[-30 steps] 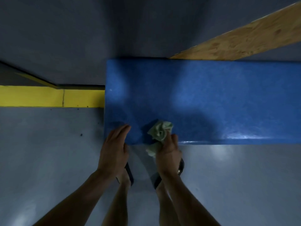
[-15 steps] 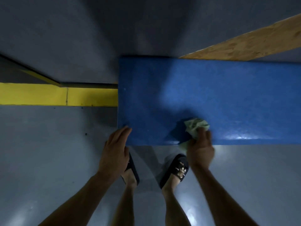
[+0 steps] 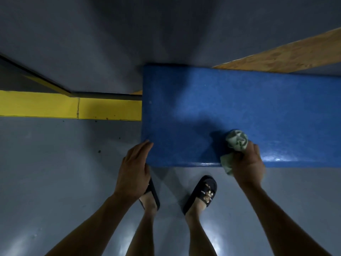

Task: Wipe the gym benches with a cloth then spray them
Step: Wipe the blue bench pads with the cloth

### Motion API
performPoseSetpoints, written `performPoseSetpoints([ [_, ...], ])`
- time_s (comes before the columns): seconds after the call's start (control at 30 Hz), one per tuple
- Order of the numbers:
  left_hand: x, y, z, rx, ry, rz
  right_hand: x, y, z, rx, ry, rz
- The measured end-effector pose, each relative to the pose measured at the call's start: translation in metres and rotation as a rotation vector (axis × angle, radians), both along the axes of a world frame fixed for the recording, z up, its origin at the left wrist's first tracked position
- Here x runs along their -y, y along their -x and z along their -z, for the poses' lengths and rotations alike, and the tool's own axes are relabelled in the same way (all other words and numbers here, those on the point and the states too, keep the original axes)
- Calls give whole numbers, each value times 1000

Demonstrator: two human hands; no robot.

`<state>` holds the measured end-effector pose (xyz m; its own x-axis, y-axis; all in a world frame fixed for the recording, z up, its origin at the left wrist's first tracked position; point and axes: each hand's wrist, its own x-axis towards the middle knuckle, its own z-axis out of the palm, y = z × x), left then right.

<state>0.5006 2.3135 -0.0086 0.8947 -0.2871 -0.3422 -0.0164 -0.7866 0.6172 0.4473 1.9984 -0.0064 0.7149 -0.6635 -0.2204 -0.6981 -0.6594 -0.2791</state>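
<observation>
A blue padded gym bench stretches from the middle of the view to the right edge. My right hand grips a crumpled pale green cloth and presses it on the bench top near the front edge. A tail of the cloth hangs over that edge. My left hand rests with straight fingers against the bench's front left corner and holds nothing. No spray bottle is in view.
Grey glossy floor lies all around. A yellow painted strip runs along the floor left of the bench. A wooden board slants behind the bench at the upper right. My feet in dark slippers stand just before the bench.
My right hand has slid the cloth to the right along the bench's front edge. My left hand has stayed at the front left corner.
</observation>
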Motion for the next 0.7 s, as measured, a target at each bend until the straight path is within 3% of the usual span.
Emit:
performPoseSetpoints([
  [0.17,-7,-5,0,0,15,-22,-99,-16,6,117,-105,81],
  [0.33,-13,-13,0,-4,9,-12,-202,-30,0,134,-270,-285],
  [0.47,-20,-21,-3,-19,15,-23,-151,-25,-1,84,-231,-373],
  [0.6,-25,-29,-3,-22,15,-1,-52,-13,-5,48,-59,-19],
  [0.7,-29,-36,-2,-28,16,-16,-42,-12,2,-30,36,80],
])
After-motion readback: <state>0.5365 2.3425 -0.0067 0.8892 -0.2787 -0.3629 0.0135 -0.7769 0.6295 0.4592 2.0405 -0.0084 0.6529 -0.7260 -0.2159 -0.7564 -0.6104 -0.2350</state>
